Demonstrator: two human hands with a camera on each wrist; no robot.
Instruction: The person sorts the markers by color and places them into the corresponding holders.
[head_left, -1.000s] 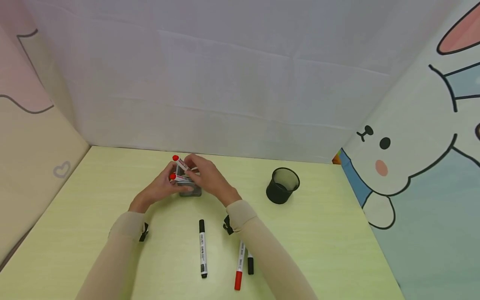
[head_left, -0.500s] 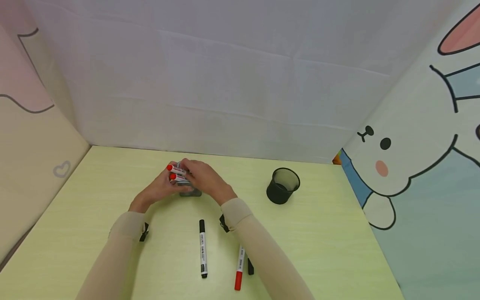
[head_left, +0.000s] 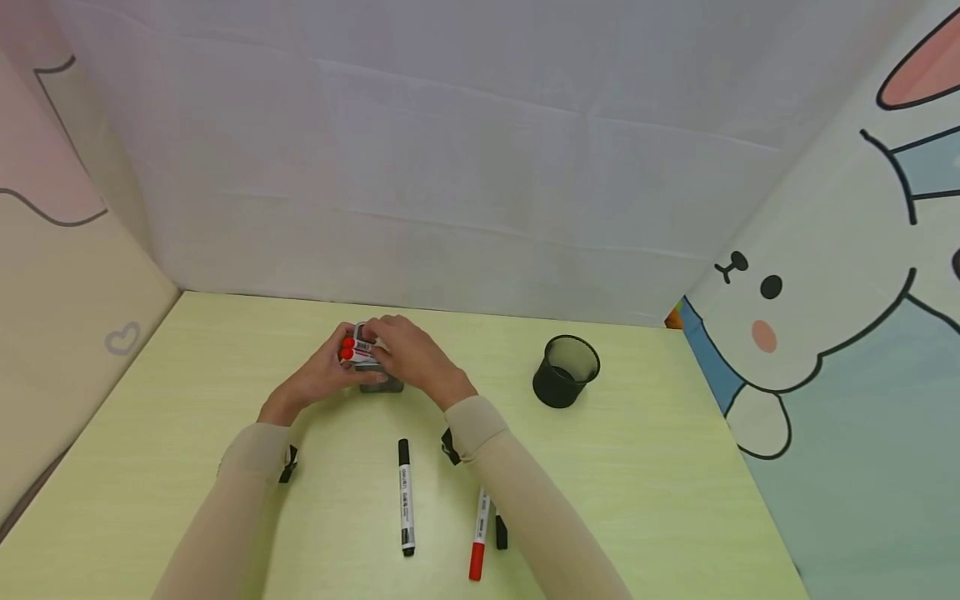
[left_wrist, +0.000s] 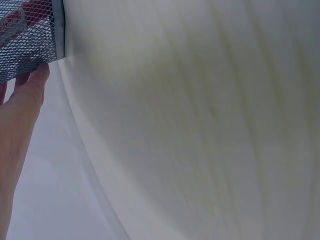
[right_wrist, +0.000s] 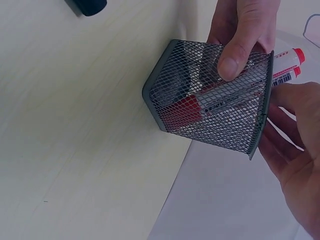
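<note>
My left hand [head_left: 324, 371] grips a dark grey mesh pen holder [head_left: 382, 384], its thumb lying along the mesh in the right wrist view. Two red-capped whiteboard markers [right_wrist: 289, 61] stick out past the rim, side by side; inside, a red end shows through the mesh [right_wrist: 220, 135]. At the rim, my right hand [head_left: 416, 354] pinches the upper red marker [head_left: 363, 346] with thumb and fingers; part of this grip is hidden. The left wrist view catches only a corner of the holder [left_wrist: 30, 50] and some left-hand fingers [left_wrist: 37, 82].
A black marker [head_left: 406, 500] lies on the pale yellow table in front of the hands. Right of it lie a red marker [head_left: 477, 542] and another black-ended marker [head_left: 501, 533], partly under the right sleeve. A round black mesh cup [head_left: 566, 372] stands to the right.
My right hand has brought the upper red marker down from a raised tilt into the holder, beside the other red one. My left hand and the holder have stayed put.
</note>
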